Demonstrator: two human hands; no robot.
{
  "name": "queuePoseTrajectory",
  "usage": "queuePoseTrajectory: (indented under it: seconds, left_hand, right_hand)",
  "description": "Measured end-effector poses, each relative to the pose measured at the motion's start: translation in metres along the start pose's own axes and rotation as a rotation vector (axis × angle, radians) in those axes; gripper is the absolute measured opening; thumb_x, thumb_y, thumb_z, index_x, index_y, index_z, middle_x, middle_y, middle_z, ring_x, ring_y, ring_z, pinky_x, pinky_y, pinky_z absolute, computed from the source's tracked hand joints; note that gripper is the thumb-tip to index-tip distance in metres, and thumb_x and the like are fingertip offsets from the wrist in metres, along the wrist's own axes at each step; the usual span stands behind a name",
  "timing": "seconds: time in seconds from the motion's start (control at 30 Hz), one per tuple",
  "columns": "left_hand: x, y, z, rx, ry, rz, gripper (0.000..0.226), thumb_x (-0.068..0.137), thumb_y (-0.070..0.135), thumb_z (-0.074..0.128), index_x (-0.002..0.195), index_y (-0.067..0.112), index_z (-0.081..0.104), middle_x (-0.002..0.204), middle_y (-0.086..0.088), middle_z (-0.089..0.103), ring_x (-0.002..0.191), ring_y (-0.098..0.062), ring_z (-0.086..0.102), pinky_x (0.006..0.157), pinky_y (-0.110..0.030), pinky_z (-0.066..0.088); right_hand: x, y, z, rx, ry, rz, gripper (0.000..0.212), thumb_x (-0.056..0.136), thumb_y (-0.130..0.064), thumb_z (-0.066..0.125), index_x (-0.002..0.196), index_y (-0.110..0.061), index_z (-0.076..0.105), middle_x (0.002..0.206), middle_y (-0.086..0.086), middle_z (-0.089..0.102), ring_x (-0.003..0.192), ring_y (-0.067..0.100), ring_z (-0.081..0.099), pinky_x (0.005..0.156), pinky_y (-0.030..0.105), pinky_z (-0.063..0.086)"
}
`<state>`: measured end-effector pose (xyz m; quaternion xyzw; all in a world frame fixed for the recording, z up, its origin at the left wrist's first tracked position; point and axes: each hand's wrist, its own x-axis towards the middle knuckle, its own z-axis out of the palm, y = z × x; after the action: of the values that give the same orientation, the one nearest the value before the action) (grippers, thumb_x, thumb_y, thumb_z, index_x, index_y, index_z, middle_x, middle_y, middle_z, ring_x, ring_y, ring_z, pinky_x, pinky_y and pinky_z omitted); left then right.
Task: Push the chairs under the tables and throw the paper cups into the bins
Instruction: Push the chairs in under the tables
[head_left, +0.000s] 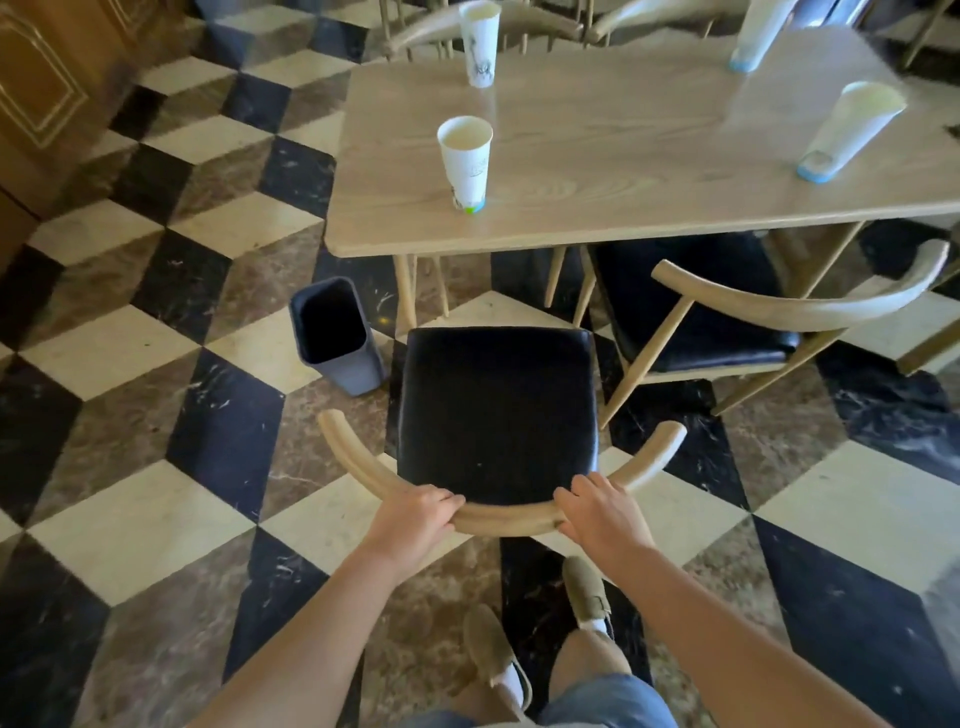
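A dark grey bin (332, 332) stands on the checkered floor (130, 338) just left of the table's (597, 156) leg, its mouth open and dark inside. On the pale wood table stand four paper cups: near cup (466, 163) and far cup (480, 44) at the left, two blue-based cups (847, 132) at the right, blurred. The chair (496, 410), black cushioned seat and curved wooden backrest, stands short of the table. The left hand (415, 517) and right hand (602, 512) both grip the backrest, fingers curled over its rail. A second chair (727, 306) sits partly under the table to the right.
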<state>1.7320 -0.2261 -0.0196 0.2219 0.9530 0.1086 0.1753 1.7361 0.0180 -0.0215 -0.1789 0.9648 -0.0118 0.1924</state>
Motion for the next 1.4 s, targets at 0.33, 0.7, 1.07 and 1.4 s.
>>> queuePoseTrajectory:
  seconds: [0.33, 0.7, 1.07, 1.4]
  left_hand:
    - [0.034, 0.004, -0.009, -0.026, 0.043, 0.023, 0.038, 0.089, 0.017, 0.059, 0.127, 0.01, 0.053, 0.121, -0.007, 0.063, 0.111, -0.021, 0.057, 0.097, -0.035, 0.045]
    - [0.098, 0.005, -0.019, 0.007, 0.036, -0.001, 0.039, 0.077, 0.018, 0.074, 0.114, 0.011, 0.063, 0.105, -0.006, 0.071, 0.095, -0.021, 0.067, 0.08, -0.034, 0.055]
    - [0.177, -0.01, -0.045, 0.042, 0.005, -0.133, 0.042, 0.091, 0.022, 0.057, 0.132, 0.015, 0.048, 0.13, -0.004, 0.057, 0.116, -0.019, 0.055, 0.099, -0.031, 0.042]
    - [0.213, -0.047, -0.071, 0.123, 0.064, -0.054, 0.049, 0.049, 0.012, 0.092, 0.094, 0.009, 0.073, 0.083, -0.006, 0.076, 0.069, -0.02, 0.072, 0.056, -0.034, 0.058]
  right_hand:
    - [0.026, 0.025, -0.01, -0.029, 0.067, 0.021, 0.023, 0.079, -0.025, 0.072, 0.095, -0.013, 0.062, 0.089, 0.008, 0.063, 0.083, 0.027, 0.058, 0.074, 0.039, 0.051]
    - [0.073, 0.082, -0.021, -0.061, 0.101, -0.024, 0.042, 0.038, -0.018, 0.092, 0.064, -0.013, 0.059, 0.055, 0.004, 0.055, 0.049, 0.023, 0.054, 0.045, 0.036, 0.052]
    - [0.143, 0.123, -0.052, -0.061, 0.151, -0.051, 0.041, 0.034, -0.01, 0.09, 0.064, -0.01, 0.062, 0.055, 0.006, 0.055, 0.049, 0.025, 0.052, 0.048, 0.036, 0.051]
    - [0.191, 0.125, -0.071, -0.047, 0.189, -0.035, 0.042, 0.032, 0.001, 0.087, 0.066, -0.006, 0.063, 0.054, 0.01, 0.054, 0.049, 0.028, 0.053, 0.051, 0.04, 0.053]
